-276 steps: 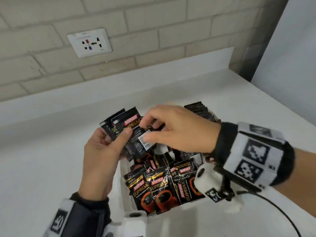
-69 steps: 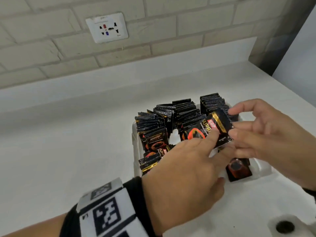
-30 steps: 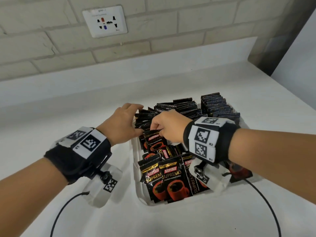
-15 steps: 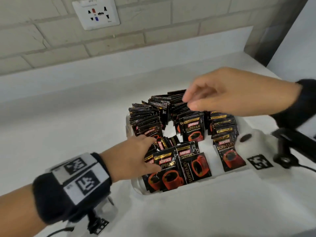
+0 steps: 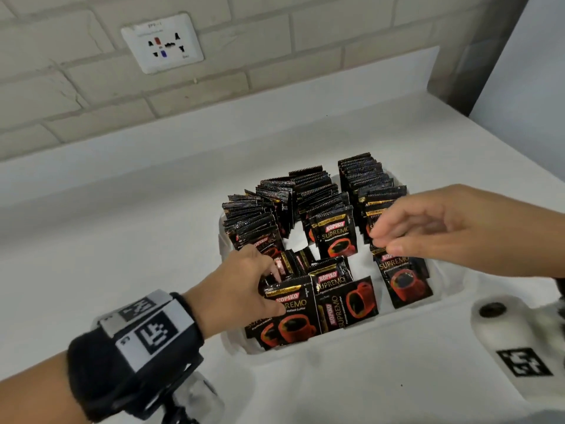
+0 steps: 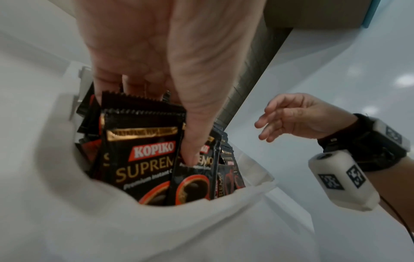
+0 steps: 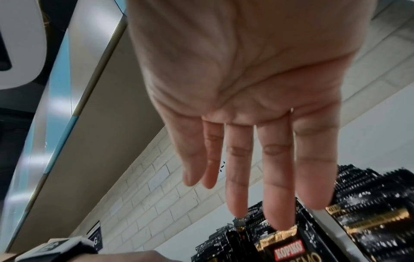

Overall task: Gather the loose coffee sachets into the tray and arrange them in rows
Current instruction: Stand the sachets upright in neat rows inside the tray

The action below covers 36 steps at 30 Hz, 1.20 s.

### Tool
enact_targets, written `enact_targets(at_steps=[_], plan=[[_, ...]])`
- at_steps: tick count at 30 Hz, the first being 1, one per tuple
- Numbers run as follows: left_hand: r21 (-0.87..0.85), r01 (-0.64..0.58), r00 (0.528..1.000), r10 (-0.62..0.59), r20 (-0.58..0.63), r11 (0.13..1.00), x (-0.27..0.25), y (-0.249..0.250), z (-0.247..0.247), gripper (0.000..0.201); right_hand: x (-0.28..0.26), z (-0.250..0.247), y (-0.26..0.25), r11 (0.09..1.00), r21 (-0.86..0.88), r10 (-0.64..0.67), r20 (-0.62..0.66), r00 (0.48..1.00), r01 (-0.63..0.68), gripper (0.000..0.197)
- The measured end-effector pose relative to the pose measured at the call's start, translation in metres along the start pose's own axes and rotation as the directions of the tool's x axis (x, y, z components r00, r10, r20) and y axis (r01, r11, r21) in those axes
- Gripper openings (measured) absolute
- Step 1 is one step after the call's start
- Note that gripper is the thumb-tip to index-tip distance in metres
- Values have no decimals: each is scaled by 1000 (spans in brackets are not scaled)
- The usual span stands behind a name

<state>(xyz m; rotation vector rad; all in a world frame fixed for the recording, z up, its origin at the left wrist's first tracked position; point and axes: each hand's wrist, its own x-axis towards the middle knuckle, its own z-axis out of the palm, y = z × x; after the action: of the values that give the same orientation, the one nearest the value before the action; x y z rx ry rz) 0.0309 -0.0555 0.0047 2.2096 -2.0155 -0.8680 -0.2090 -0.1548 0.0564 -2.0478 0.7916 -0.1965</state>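
A white tray [image 5: 336, 339] holds black Kopiko coffee sachets: three upright rows [image 5: 318, 194] at the back and several loose ones [image 5: 360, 298] leaning or lying at the front. My left hand [image 5: 275, 290] is at the tray's front left. Its fingers sit behind the front sachet [image 5: 293, 307] and its thumb in front. The left wrist view shows that hand [image 6: 156, 122] pinching the front sachets [image 6: 143, 152]. My right hand [image 5: 385, 243] hovers above the right row, fingers loosely extended and empty, palm bare in the right wrist view [image 7: 246, 177].
The tray stands on a white counter [image 5: 122, 240] against a brick wall with a socket plate [image 5: 162, 42]. The counter's right edge runs near a grey panel. My right wrist's white camera [image 5: 513, 341] hangs over the counter, right of the tray.
My right hand has dropped lower and to the right, over the right row. The left hand stays at the front left sachets.
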Motion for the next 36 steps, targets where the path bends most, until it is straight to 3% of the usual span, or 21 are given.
enact_targets(at_steps=[4,7,10,12,16,19,21,24,28,30,32,36], plan=[[-171,15,996,-1,84,985,-7,-2,6,32,3,9,3,999,-6,-33,61,998,33,44],[-177,5,995,12,97,984,-9,-2,9,34,8,21,5,998,-62,11,125,992,-3,8],[-152,-22,998,31,58,988,-12,1,-1,35,12,28,2,983,-183,19,201,979,18,16],[-187,-14,1000,17,16,982,-15,3,-19,33,13,25,-2,984,-176,14,184,983,19,17],[-237,-46,984,3,-178,971,-28,5,-67,38,14,17,-9,997,-41,-57,54,997,59,23],[-323,-103,961,10,-276,941,-38,10,-94,41,13,13,-17,989,98,-104,-89,991,112,43],[-371,-152,964,55,-259,916,-39,18,-100,46,14,16,-23,966,221,-114,-100,988,134,57],[-404,-162,985,123,-119,900,-31,40,-92,48,17,33,-30,924,363,-134,2,991,124,66],[-490,-144,988,149,-28,860,-5,56,-71,46,20,55,-18,883,466,-42,-62,997,66,42],[-574,-129,991,122,-50,808,7,55,-61,50,20,59,-7,812,584,52,-68,996,-2,37],[-706,-101,995,74,-68,701,17,50,-49,60,19,59,3,736,675,118,-75,990,-37,34],[-947,-88,993,-46,-107,308,22,42,-31,62,17,56,16,616,786,225,-113,968,-52,25]])
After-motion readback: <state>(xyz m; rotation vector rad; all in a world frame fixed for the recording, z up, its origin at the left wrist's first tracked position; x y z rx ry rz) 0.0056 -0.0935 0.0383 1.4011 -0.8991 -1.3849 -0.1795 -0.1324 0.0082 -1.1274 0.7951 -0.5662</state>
